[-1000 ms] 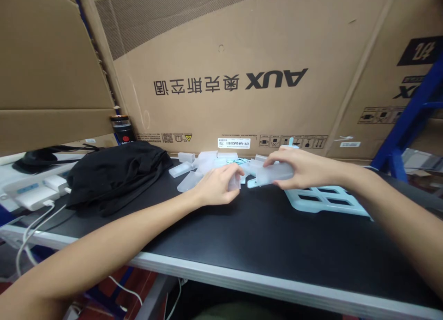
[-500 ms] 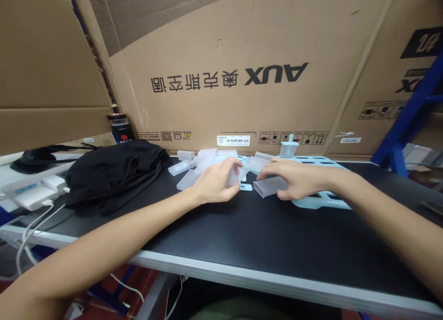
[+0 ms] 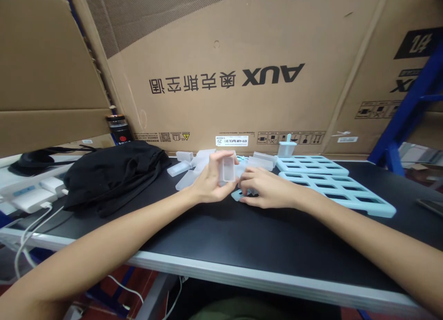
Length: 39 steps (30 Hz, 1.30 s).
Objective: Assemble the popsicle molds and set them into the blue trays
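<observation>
My left hand [image 3: 211, 181] is closed round a clear plastic mould cup [image 3: 228, 171], held upright with its open mouth toward me. My right hand [image 3: 265, 190] rests on the black table [image 3: 263, 237], fingers curled over a light blue stick piece [image 3: 237, 195] lying there. Behind the hands lies a heap of clear plastic cups [image 3: 194, 165]. Two light blue slotted trays [image 3: 332, 188] lie to the right; one clear cup with a blue handle [image 3: 287, 148] stands at the far tray's back edge.
A bundle of black cloth [image 3: 114, 172] lies at the left, with white chargers and cables [image 3: 31, 197] beyond it. Large cardboard boxes [image 3: 224, 66] wall the back. A dark bottle [image 3: 115, 128] stands by the box. A blue rack post [image 3: 408, 121] rises at the right.
My right hand has let go of the long clear cup and moved left onto the blue stick piece. My left hand has raised its cup upright. The blue trays now show in full.
</observation>
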Each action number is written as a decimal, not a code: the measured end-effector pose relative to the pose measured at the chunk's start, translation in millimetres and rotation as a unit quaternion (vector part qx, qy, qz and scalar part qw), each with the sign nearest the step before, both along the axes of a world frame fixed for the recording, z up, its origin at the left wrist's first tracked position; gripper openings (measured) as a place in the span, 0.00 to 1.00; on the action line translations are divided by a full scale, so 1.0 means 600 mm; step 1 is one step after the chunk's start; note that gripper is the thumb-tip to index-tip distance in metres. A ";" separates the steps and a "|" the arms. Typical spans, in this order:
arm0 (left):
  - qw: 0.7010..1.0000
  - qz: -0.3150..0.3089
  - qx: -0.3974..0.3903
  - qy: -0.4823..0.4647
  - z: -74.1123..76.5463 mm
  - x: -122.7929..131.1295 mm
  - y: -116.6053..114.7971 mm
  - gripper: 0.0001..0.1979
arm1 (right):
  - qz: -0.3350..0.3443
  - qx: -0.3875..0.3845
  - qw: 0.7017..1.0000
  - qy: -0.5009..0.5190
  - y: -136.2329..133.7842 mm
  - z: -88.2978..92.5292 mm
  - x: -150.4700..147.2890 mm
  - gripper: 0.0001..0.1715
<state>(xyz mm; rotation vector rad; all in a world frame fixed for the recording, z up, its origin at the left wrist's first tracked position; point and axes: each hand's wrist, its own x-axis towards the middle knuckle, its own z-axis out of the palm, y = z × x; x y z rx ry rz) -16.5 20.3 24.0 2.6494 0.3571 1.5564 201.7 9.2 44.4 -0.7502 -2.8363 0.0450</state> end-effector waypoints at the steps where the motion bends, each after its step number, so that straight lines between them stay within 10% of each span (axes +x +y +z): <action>1: 1.000 0.005 0.006 -0.006 0.000 0.000 0.002 0.30 | 0.006 0.006 1.000 -0.007 -0.001 0.000 0.000 0.14; 12: 1.000 0.017 -0.002 0.009 -0.003 -0.002 0.004 0.36 | 0.026 -0.035 0.994 0.100 -0.015 0.057 0.025 0.09; 22: 0.996 0.042 0.072 0.029 -0.005 0.000 -0.002 0.41 | -0.031 -0.277 0.880 0.384 -0.032 0.060 0.000 0.18; 30: 0.996 0.015 0.055 0.067 -0.004 -0.004 0.011 0.34 | -0.030 -0.374 0.850 0.370 -0.038 0.024 -0.035 0.24; 39: 0.994 0.002 0.025 0.111 -0.002 -0.002 -0.006 0.16 | -0.006 -0.384 0.901 0.200 -0.033 0.036 -0.016 0.28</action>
